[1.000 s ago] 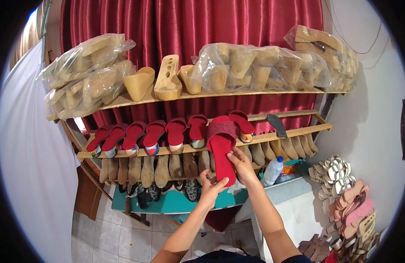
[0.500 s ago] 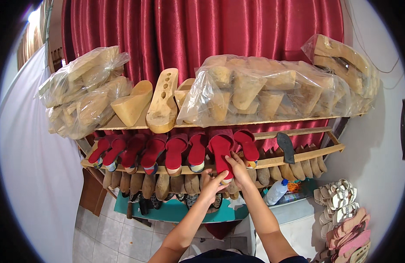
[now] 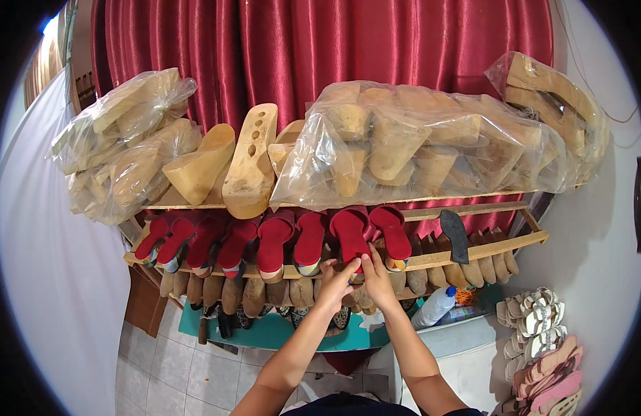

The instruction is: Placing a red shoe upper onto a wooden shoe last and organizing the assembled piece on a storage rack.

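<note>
Both hands are at the heel end of a red heeled slipper (image 3: 350,234) in the row on the rack. My left hand (image 3: 335,286) grips the heel from the left, with its thumb along the slipper's edge. My right hand (image 3: 377,283) closes on the right side, its thumb lying on the red insole. Part of the heel is hidden behind the fingers. Just to the right stands another red slipper (image 3: 390,232) with a multicoloured heel. A further red slipper (image 3: 311,239) is on the left, with several more beyond it.
Bagged wooden wedge soles (image 3: 404,142) lie along the upper shelf, beside a bare wooden sole with holes (image 3: 250,163). A black sole (image 3: 454,237) rests on the rack's right part. Wooden shoe lasts (image 3: 254,297) hang below. A bottle (image 3: 435,307) and stacked sandals (image 3: 539,333) are lower right.
The held slipper has moved slightly up and back, in line with the row. My right hand has shifted down toward its heel. The view has shifted a little.
</note>
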### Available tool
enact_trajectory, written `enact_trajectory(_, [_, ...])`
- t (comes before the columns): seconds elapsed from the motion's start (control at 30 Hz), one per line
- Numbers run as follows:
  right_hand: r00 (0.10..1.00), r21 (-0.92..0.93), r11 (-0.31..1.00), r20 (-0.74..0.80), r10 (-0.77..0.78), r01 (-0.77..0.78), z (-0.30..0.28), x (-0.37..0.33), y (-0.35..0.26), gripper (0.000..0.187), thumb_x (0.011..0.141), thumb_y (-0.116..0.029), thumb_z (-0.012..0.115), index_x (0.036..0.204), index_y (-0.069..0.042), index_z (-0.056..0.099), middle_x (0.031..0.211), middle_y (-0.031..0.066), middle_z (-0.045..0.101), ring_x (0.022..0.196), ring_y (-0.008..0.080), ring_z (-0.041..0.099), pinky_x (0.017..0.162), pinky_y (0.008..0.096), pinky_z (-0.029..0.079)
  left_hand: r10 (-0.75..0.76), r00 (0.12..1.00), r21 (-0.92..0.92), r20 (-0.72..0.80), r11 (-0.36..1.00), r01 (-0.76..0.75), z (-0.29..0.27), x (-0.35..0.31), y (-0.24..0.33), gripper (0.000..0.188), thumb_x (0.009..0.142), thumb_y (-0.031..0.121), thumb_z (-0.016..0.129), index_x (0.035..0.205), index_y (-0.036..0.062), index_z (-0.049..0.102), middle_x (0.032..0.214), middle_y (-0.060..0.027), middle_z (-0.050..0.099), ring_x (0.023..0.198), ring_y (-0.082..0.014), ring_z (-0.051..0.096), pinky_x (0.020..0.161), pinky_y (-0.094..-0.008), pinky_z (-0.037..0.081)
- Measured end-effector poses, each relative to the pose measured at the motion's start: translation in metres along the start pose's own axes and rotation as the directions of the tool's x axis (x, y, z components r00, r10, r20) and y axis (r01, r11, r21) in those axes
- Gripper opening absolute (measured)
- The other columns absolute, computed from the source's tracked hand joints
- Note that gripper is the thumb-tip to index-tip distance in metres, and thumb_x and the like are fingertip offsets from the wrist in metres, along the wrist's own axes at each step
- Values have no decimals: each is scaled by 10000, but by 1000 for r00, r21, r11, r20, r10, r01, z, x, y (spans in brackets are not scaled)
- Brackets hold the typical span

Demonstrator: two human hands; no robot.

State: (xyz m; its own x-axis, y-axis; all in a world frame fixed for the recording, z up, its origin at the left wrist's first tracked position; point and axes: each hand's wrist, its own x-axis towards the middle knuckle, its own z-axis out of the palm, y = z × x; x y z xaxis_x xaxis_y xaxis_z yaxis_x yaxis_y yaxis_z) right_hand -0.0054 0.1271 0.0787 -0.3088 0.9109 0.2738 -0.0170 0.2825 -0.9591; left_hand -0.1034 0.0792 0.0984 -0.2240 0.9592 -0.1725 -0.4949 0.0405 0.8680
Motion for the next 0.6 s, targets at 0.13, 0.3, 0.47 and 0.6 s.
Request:
enact_trajectory(0.13, [999, 53, 999, -36, 3, -1, 6, 3, 1, 497, 906, -278, 379, 1268, 49, 283, 1181, 169, 440, 1070, 190, 425, 901, 255, 325, -10, 999, 42, -44, 999, 12, -5, 10, -3, 635, 747, 256, 655, 1129, 38, 196, 1080, -148, 447, 926, -218, 526, 726, -400, 488])
enact_trajectory(0.3, [998, 20, 1000, -57, -16, 17, 7, 5, -5, 495, 904, -287, 373, 1257, 53, 301, 1172, 180, 444, 1081, 203, 422, 906, 262, 321, -30, 999, 65, -16, 997, 31, -8, 17, -5, 685, 746, 320, 643, 1179, 21, 205, 1158, -137, 340, 1028, -203, 437, 728, -391, 490])
enact_trajectory(0.47, [996, -2, 1000, -85, -31, 31, 7, 8, -5, 492, 903, -291, 371, 1247, 57, 316, 1152, 182, 458, 1062, 207, 435, 892, 265, 333, -30, 998, 136, -51, 990, 37, -2, 14, -1, 572, 779, 330, 604, 1139, -3, 309, 1101, -128, 401, 1003, -191, 460, 737, -396, 481])
enact_trajectory(0.6, [997, -39, 999, -73, -28, 25, 7, 7, -8, 508, 900, -274, 362, 1245, 91, 285, 1131, 264, 466, 1065, 289, 470, 898, 302, 343, 6, 998, 148, -55, 989, 3, -3, 5, 3, 498, 805, 330, 571, 1098, -19, 371, 1056, -115, 454, 996, -182, 466, 746, -400, 465])
